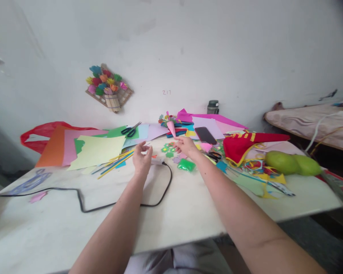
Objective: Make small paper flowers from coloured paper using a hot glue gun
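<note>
My left hand (142,158) is raised over the table with its fingers curved and apart, holding nothing visible. Just right of it lies a white device (157,161) with a black cord, partly hidden by the hand. My right hand (185,146) reaches over small green paper flowers (169,150), its fingers parted, with nothing clearly seen between them. The tip of a pink paper cone (171,128) ends close to its fingertips; whether they touch I cannot tell. Small paper flowers (162,120) cluster at the cone's wide end. Nearer me sits a shiny green packet (186,165).
Coloured paper sheets (98,150), dark-handled scissors (130,130) and thin paper strips (116,163) lie left. On the right are a phone (205,135), more scissors (214,156), red cloth (240,148) and green fruits (282,162). The black cord (103,207) crosses the table's front.
</note>
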Demonstrator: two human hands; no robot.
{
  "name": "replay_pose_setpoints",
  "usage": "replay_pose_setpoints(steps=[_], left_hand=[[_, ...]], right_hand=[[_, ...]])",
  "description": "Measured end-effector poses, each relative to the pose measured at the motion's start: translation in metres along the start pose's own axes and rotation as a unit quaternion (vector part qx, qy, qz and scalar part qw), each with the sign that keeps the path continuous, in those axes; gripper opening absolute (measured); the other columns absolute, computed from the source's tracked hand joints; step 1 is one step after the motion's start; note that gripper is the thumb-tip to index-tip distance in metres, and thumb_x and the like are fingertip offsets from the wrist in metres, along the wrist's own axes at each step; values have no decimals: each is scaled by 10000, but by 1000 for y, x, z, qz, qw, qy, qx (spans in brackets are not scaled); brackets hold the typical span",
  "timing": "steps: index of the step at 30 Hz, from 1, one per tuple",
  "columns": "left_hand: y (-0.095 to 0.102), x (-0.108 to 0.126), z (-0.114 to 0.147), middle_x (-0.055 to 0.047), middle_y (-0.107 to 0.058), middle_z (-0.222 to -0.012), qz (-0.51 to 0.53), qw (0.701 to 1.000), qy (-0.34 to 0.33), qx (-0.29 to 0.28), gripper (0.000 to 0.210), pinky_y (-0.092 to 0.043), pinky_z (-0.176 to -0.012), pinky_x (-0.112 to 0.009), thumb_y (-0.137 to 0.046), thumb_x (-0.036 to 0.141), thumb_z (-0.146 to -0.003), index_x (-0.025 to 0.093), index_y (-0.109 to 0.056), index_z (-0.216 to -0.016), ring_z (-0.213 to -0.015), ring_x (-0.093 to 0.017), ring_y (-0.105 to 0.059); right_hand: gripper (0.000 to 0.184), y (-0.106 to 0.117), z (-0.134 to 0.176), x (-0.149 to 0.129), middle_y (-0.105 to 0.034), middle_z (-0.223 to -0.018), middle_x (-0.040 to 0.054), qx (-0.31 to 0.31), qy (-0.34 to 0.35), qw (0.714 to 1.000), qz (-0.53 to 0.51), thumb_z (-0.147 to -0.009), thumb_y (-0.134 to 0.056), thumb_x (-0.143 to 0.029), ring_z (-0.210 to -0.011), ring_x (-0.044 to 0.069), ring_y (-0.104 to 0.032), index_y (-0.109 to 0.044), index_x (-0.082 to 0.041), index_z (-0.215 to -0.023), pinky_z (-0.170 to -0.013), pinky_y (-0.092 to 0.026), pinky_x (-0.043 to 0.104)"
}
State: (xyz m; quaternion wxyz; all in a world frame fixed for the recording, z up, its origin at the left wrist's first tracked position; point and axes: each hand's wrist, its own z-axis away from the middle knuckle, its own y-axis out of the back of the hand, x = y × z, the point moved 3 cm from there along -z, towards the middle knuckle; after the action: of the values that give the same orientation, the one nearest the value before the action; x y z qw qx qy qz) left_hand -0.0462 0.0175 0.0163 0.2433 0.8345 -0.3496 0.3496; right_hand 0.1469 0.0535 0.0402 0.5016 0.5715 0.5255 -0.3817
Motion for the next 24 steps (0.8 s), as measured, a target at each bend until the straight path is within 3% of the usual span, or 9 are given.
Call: replay_pose_setpoints(steps=[6, 9, 11, 15, 19, 24], left_hand=[[0, -1, 0, -11, -594, -752, 0, 1000, -5, 11, 363, -436, -739, -305, -557, 335, -689, 185, -529, -1018, -744, -152, -569], [0, -1, 0, -9, -596, -754, 1, 1000, -4, 5, 356, -440, -732, -306, -554, 339, -692, 187, -529, -1013, -741, -153, -572], [0, 0, 0, -9, -600, -758, 1, 1000, -1, 1, 356, -442, -729, -308, -552, 339, -692, 190, -527, -1014, -737, -154, -575], [0, 1, 0, -8, -604, -752, -1, 1000, 1, -4, 365, -442, -731, -308, -563, 333, -683, 189, -527, -1017, -726, -152, -578], [1, 1, 0, -11, -607, -752, -3, 1000, 5, -4, 374, -441, -732, -307, -567, 329, -677, 182, -528, -1018, -730, -154, -578], [0, 1, 1, -9, -606, -752, -14, 1000, 8, -15, 377, -447, -687, -297, -559, 328, -678, 191, -528, -1028, -716, -154, -576]], right_hand=[[36, -2, 5, -3, -548, -488, -20, -22, 0, 1000, 22, -690, -600, -100, -411, 72, -516, -580, -117, -665, -393, -423, 168], [219, 3, 3, -1, -499, -432, -28, -13, -3, 998, 53, -733, -573, -228, -329, 64, -442, -517, -135, -543, -307, -341, 171], [213, 5, 1, 1, -488, -435, -38, 4, 9, 998, 60, -728, -571, -236, -324, 51, -410, -520, -140, -545, -304, -320, 162], [18, 6, -5, 6, -535, -512, -39, 26, 33, 998, 46, -676, -592, -145, -425, 62, -477, -604, -144, -689, -403, -398, 162], [74, 7, -6, 7, -562, -558, -25, 35, 35, 998, 40, -688, -581, -176, -459, 71, -501, -617, -149, -747, -443, -417, 173], [335, 11, -1, 3, -528, -487, -11, 52, 42, 988, 141, -736, -506, -459, -398, 87, -479, -571, -161, -599, -401, -359, 194]])
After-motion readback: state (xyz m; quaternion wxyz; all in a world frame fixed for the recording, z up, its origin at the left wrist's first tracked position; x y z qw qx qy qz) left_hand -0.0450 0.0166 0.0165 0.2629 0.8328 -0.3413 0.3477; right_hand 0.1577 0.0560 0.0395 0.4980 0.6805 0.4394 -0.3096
